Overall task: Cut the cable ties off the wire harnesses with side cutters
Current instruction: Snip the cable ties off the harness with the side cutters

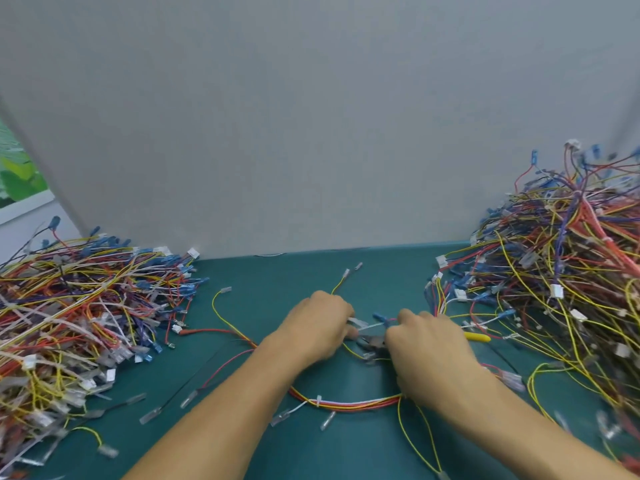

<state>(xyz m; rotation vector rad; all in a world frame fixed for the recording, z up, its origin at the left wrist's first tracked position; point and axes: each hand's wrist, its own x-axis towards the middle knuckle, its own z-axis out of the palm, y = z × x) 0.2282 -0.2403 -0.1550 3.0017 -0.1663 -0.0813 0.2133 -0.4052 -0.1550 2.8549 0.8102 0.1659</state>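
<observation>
In the lower middle of the frame the two hands meet over one wire harness (pixel 346 405), whose red, yellow and white strands sweep in a loop below the wrists and run up between them. The left hand (pixel 317 323) has its fingers curled in, pinching strands of that harness at the point where a pale terminal sticks out to the right. The right hand (pixel 429 344) is closed around the side cutters (pixel 372 342): the dark head pokes out towards the left hand, and a yellow handle tip shows on the far side. Whether the blades are on anything is too blurred to tell. A white cable tie (pixel 318 400) binds the loop just below the left forearm. All of this lies on a teal mat (pixel 311 452). A left pile of harnesses (pixel 69 306) and a taller right pile of harnesses (pixel 561 271) flank the hands. A plain grey partition (pixel 311 116) fills the upper frame, with a green picture (pixel 17 174) at the upper left edge.
</observation>
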